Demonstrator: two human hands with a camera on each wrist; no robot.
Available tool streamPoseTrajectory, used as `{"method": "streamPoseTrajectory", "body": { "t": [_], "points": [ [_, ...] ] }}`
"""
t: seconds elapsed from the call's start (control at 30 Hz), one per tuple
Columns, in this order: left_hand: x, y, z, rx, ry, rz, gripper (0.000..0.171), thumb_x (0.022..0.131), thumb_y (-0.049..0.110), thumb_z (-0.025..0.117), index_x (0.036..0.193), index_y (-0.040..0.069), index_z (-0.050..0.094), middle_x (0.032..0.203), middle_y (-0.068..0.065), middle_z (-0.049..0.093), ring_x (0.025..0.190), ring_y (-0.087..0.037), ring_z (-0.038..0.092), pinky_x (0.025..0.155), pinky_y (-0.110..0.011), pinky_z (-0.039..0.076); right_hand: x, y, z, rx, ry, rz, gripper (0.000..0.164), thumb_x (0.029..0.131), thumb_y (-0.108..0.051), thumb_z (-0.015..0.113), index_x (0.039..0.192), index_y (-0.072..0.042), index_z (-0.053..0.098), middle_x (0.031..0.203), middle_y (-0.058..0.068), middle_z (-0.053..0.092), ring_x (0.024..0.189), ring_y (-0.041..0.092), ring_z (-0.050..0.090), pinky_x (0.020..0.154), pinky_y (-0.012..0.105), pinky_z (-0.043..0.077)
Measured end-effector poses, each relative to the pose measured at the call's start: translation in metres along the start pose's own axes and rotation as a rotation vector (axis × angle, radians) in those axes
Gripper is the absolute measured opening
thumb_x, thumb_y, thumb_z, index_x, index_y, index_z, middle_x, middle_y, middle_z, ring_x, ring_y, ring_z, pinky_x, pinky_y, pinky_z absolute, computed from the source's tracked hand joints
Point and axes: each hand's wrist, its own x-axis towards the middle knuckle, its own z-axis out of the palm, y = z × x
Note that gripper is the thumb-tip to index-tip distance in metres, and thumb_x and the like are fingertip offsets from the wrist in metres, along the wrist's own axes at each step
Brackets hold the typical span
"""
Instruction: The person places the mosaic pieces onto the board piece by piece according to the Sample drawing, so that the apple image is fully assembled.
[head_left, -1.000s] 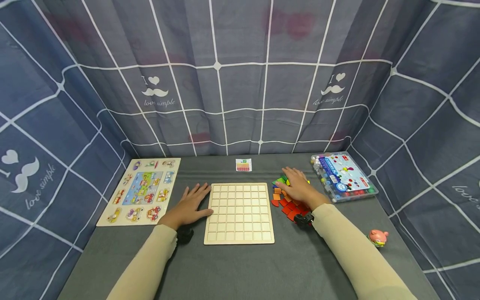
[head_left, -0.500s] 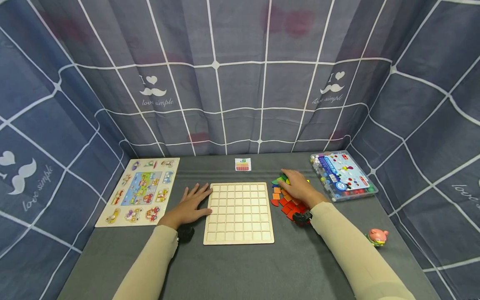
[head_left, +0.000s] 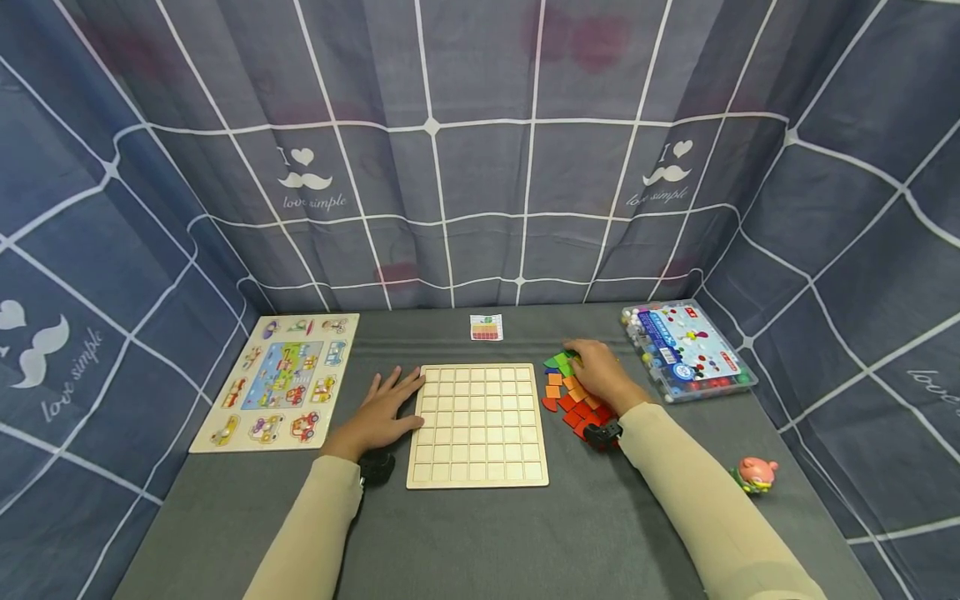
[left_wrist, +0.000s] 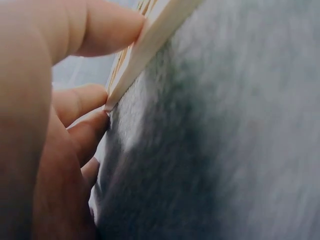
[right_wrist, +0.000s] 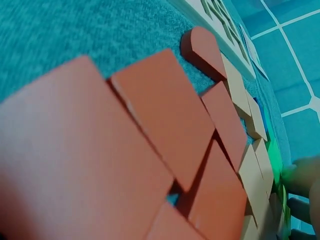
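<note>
A wooden grid board (head_left: 480, 427) with rows of square recesses lies in the middle of the table. My left hand (head_left: 378, 417) rests at its left side, fingers spread. In the left wrist view, the thumb (left_wrist: 112, 27) and fingertips touch the board's edge (left_wrist: 150, 52). My right hand (head_left: 600, 371) bends over a pile of flat coloured tiles right of the board. Its fingertips are at the green tiles (head_left: 558, 361); whether they pinch one I cannot tell. Orange tiles (head_left: 553, 392) and red tiles (head_left: 581, 417) lie nearer me, partly under the wrist.
At the left lies a wooden picture puzzle board (head_left: 273, 383). A small printed card (head_left: 487, 327) is behind the grid board. A clear plastic case (head_left: 688, 350) of coloured balls stands at the back right, a pink pig figure (head_left: 756, 473) at the right. Curtains (head_left: 480, 183) enclose the table.
The right hand's fingers have drawn in, and more of the green and orange tiles shows beside them. The left hand has stayed at the board's edge.
</note>
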Motion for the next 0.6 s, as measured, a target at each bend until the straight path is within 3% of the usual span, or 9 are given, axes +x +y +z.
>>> {"method": "streamPoseTrajectory", "body": {
  "t": [0.3,0.6],
  "points": [
    [-0.0008,-0.0023,0.0071,0.025,0.073,0.009,0.077,0.098,0.036,0.069,0.165,0.013,0.039,0.171,-0.005,0.027,0.159,-0.035,0.013,0.126,-0.057,-0.006,0.0046,-0.0055,0.0013,0.015,0.055,0.074,0.028,0.102,-0.001,0.065,0.128,0.002,0.074,0.128,0.022,0.070,0.120,0.042,0.064,0.100,0.056,0.054],
    [-0.0003,-0.0024,0.0087,0.038,0.078,0.001,0.077,0.098,0.037,0.068,0.165,0.014,0.039,0.171,-0.004,0.028,0.158,-0.033,0.014,0.126,-0.056,-0.004,0.0036,-0.0081,0.0024,0.040,0.095,0.111,0.027,0.100,0.001,0.068,0.125,0.001,0.076,0.125,0.020,0.071,0.116,0.040,0.066,0.098,0.054,0.056]
  ]
}}
